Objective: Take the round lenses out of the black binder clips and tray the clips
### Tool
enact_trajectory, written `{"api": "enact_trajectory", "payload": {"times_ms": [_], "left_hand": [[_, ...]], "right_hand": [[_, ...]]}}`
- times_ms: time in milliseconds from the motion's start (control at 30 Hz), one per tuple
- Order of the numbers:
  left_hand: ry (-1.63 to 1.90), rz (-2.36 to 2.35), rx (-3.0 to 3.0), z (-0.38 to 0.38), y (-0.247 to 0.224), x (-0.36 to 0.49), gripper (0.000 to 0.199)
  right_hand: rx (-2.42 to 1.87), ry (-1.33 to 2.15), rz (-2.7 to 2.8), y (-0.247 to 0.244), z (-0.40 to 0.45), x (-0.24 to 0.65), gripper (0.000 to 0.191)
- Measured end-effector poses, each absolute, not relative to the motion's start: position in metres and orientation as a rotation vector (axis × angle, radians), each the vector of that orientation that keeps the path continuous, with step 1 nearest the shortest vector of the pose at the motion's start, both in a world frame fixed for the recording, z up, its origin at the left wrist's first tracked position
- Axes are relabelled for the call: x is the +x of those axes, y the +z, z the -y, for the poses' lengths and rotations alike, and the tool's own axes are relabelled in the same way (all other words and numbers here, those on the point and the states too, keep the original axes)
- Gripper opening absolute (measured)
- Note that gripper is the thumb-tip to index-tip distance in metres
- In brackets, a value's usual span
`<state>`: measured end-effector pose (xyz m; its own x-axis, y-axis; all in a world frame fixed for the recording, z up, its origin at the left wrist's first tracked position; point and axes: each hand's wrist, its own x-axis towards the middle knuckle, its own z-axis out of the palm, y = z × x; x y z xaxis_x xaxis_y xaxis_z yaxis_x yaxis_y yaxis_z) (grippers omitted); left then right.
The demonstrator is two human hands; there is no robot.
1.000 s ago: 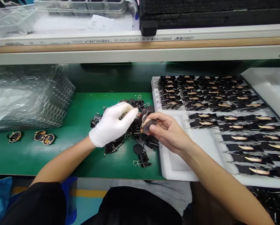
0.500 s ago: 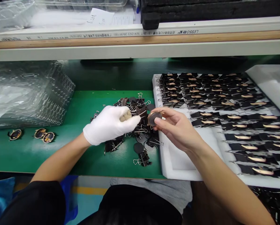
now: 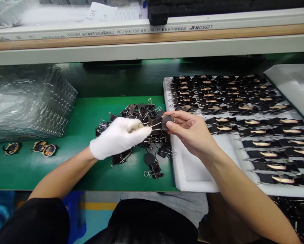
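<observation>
My left hand [image 3: 123, 135], in a white glove with bare fingertips, pinches the wire handles of a black binder clip [image 3: 155, 122]. The clip's jaw end points right and meets the edge of a dark round disc [image 3: 167, 122]. My bare right hand [image 3: 188, 130] holds that disc upright between thumb and fingers; what lies behind it is hidden. Beneath both hands a pile of binder clips [image 3: 121, 157] is spread on the green table, with loose dark discs [image 3: 149, 159] at its near side.
A white foam tray [image 3: 178, 169] on the right carries rows of clipped gold-edged pieces [image 3: 261, 144]. Round gold-rimmed glasses parts [image 3: 49, 150] lie at left, before stacked clear plastic trays [image 3: 35, 101]. A shelf edge [image 3: 131, 47] crosses above the table.
The binder clip in my left hand has moved right, up to the disc's edge. The disc has turned slightly in my right hand. The whole view has shifted a little.
</observation>
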<state>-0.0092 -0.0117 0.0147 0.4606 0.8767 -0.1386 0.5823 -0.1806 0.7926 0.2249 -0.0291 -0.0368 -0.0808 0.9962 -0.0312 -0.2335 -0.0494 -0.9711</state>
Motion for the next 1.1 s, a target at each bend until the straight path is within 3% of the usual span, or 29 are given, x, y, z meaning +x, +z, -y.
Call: {"api": "enact_trajectory", "payload": {"times_ms": [400, 633, 767, 867, 1100], "left_hand": [[0.271, -1.199, 1.986, 0.008, 0.015, -0.012, 0.047], [0.18, -1.072, 3.041, 0.016, 0.003, -0.011, 0.045], [0.012, -0.952, 3.366, 0.025, -0.018, 0.003, 0.029], [0.095, -0.915, 3.441, 0.023, -0.028, 0.006, 0.019], [0.409, -0.939, 3.241, 0.006, -0.008, -0.012, 0.032]], "right_hand": [[-0.997, 1.485, 0.994, -0.038, 0.03, 0.221, 0.033], [-0.86, 1.555, 0.585, -0.027, 0.025, 0.226, 0.024], [-0.79, 1.599, 0.526, -0.022, 0.026, 0.223, 0.03], [-0.785, 1.644, 0.474, -0.02, 0.028, 0.22, 0.033], [-0.796, 1.642, 0.595, -0.008, 0.03, 0.233, 0.029]]}}
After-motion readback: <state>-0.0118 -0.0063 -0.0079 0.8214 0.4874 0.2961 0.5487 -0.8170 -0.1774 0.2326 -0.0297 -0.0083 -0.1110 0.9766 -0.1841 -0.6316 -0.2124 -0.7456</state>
